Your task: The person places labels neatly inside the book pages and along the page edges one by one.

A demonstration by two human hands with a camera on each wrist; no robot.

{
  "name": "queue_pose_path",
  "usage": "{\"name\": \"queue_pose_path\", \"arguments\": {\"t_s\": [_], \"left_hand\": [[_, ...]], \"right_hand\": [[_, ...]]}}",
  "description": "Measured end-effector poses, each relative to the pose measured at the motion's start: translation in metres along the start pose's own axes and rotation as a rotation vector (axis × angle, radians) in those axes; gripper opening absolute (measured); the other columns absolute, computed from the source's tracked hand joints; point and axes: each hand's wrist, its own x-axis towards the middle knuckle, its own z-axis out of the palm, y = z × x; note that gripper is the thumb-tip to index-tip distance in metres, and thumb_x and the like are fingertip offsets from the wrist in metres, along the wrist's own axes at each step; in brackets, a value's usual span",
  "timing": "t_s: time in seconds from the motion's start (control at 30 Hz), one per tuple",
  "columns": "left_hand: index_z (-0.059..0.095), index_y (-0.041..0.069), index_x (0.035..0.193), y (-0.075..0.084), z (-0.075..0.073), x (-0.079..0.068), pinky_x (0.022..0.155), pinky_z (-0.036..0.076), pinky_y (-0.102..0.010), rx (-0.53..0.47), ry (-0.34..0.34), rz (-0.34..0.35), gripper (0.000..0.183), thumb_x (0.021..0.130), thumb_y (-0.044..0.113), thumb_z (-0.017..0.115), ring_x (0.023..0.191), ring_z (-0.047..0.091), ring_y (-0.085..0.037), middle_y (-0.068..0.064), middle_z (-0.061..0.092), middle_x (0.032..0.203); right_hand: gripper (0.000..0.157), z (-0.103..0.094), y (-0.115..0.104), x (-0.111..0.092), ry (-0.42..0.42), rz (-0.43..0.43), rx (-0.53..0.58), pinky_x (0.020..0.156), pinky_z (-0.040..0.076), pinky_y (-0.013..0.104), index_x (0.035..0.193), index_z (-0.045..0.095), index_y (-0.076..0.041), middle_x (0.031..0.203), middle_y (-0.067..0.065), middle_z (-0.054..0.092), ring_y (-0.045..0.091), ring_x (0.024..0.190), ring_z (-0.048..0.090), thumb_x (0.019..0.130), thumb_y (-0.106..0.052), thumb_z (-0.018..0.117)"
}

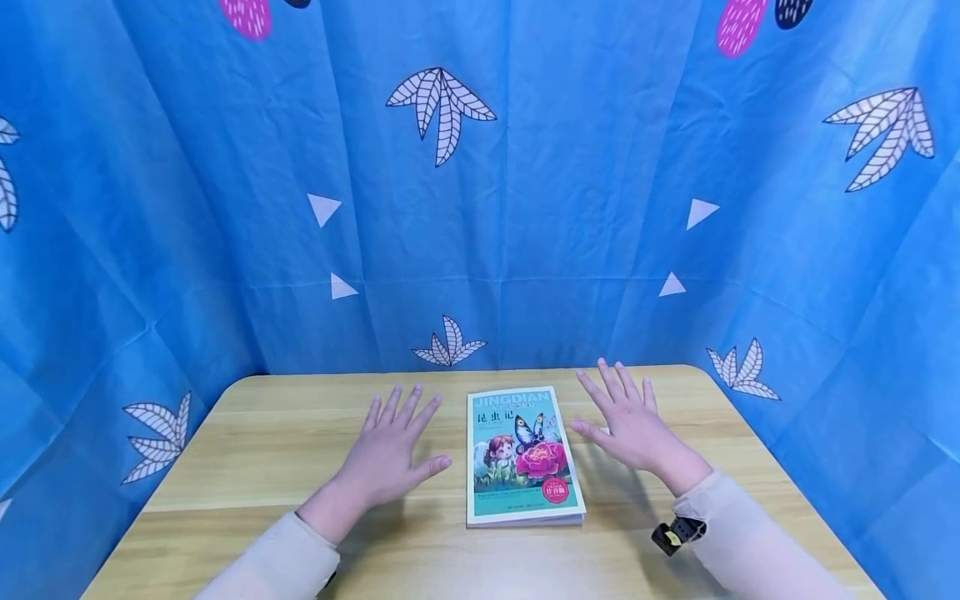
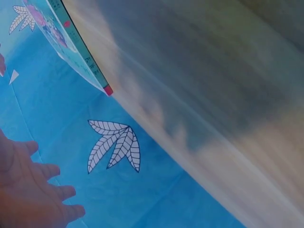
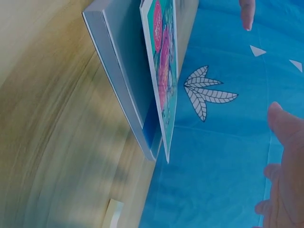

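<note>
**Teal rectangular paperback book with white border (image 1: 517, 458): placement between the hands**

The book lies face up, to the right of the left thumb and to the left of the right thumb, apart from both. Its cover carries "JINGDIAN" lettering, a drawn red-haired figure, a butterfly and a pink flower. The teal spine faces the left fingers. The page edges face the right fingers; on that side, the front cover stands slightly apart from the pages.

Left hand (image 1: 386, 454): fingers extended and spread, thumb angled out towards the book; holds nothing.

Right hand (image 1: 633, 425): fingers extended and spread, thumb pointing towards the book; holds nothing.

A small pale flat piece (image 3: 113, 213) lies near the right thumb. Below the fingers of both hands is a light wood-grain table (image 1: 262, 475) with rounded far corners, marked by hand shadows.

Behind the fingers, pale beige fabric sleeves (image 1: 750, 529) cover both forearms. A black strapped device (image 1: 678, 533) sits at the right wrist. Beyond the fingertips hangs a blue fabric curtain (image 1: 570, 208) printed with white leaves and triangles.
</note>
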Motion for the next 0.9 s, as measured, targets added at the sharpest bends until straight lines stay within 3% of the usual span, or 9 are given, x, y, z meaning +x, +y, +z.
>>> {"name": "queue_pose_path", "arguments": {"t_s": [0.3,0.6,0.9], "left_hand": [[0.024,0.021,0.16,0.005,0.006,-0.004,0.119,0.004,-0.062,-0.004,-0.022,0.016,0.088,0.093,0.076,0.038,0.15,0.007,-0.042,-0.012,0.01,0.165],[0.027,0.02,0.16,0.01,0.013,-0.004,0.119,0.006,-0.062,-0.018,-0.024,0.028,0.085,0.094,0.069,0.049,0.15,0.005,-0.042,-0.012,0.012,0.165],[0.025,0.02,0.16,0.023,0.022,-0.005,0.12,0.005,-0.061,-0.05,-0.084,0.051,0.085,0.094,0.067,0.05,0.15,0.008,-0.043,-0.012,0.013,0.165]], "right_hand": [[0.08,0.005,0.002,-0.005,0.0,-0.003,0.012,0.112,-0.005,0.075,0.16,0.027,-0.017,0.165,0.021,0.009,0.05,0.149,0.004,0.097,-0.058,0.054],[0.079,0.005,0.001,-0.008,0.007,-0.008,0.008,0.112,-0.003,0.075,0.159,0.028,-0.017,0.165,0.021,0.01,0.051,0.149,0.006,0.097,-0.058,0.054],[0.078,0.016,-0.001,-0.014,0.006,-0.02,-0.002,0.111,-0.001,0.076,0.159,0.03,-0.017,0.164,0.023,0.015,0.052,0.147,0.01,0.096,-0.055,0.058]]}}
